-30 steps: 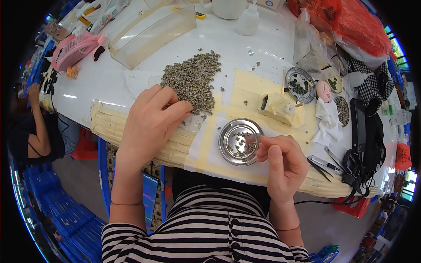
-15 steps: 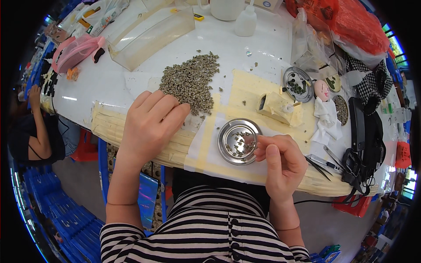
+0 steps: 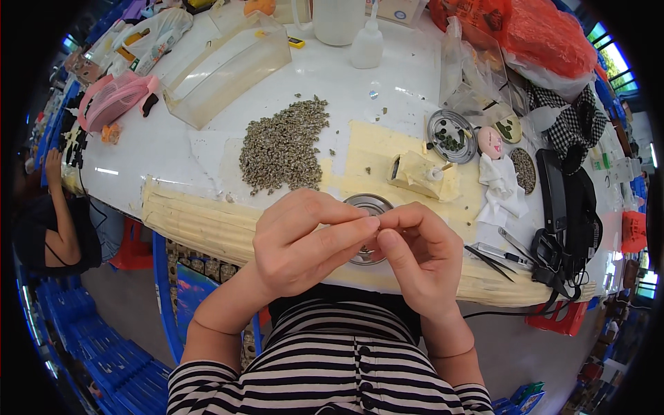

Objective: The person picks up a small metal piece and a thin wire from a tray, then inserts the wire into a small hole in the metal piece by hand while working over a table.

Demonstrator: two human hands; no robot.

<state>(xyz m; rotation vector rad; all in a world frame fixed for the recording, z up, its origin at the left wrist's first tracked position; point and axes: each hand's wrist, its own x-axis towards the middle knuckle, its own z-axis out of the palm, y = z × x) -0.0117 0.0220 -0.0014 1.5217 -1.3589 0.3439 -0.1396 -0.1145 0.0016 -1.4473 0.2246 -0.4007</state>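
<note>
A small piece [image 3: 377,223], too tiny to tell its shape or colour, is pinched between the fingertips of the left hand [image 3: 304,242] and the right hand [image 3: 418,252], which meet above a round metal dish [image 3: 360,203] at the near edge of the white table [image 3: 173,149]. Its long axis and heading cannot be made out. Both hands are closed in a fingertip pinch. Beyond the dish lies a heap of small grey-green pieces [image 3: 282,144], and to its right a pale yellow block [image 3: 422,174].
</note>
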